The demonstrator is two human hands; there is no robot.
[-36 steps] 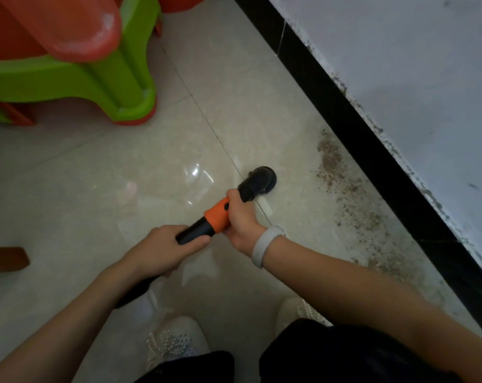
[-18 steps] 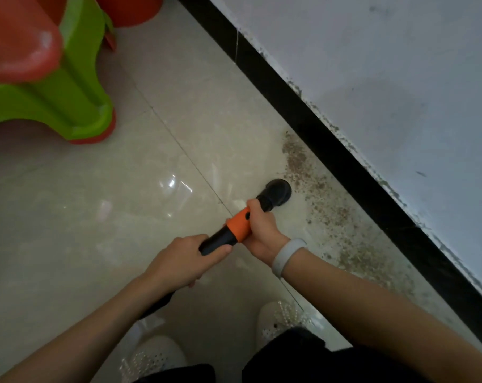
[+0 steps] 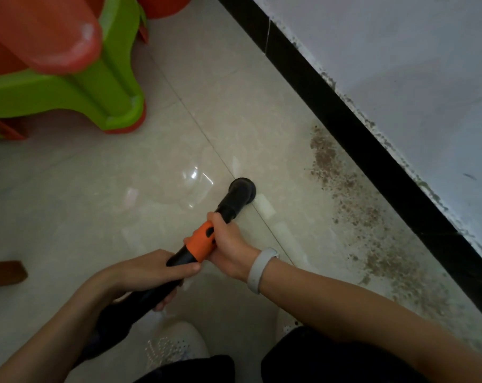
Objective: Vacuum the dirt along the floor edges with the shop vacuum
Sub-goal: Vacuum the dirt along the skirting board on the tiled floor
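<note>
green plastic stool [image 3: 96, 87], white sneaker [image 3: 176, 346]

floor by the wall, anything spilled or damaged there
Yes: a band of brown dirt lies scattered on the tile along the black baseboard, not yet reached by the vacuum nozzle. The white wall paint looks chipped and ragged where it meets the baseboard.

A room in a home, at the floor's edge

Glossy cream floor tiles [image 3: 102, 194] are meeting a black skirting strip [image 3: 353, 125] under a painted wall [image 3: 400, 64]; green-and-orange plastic stools [image 3: 96, 87] are standing nearby.
</note>
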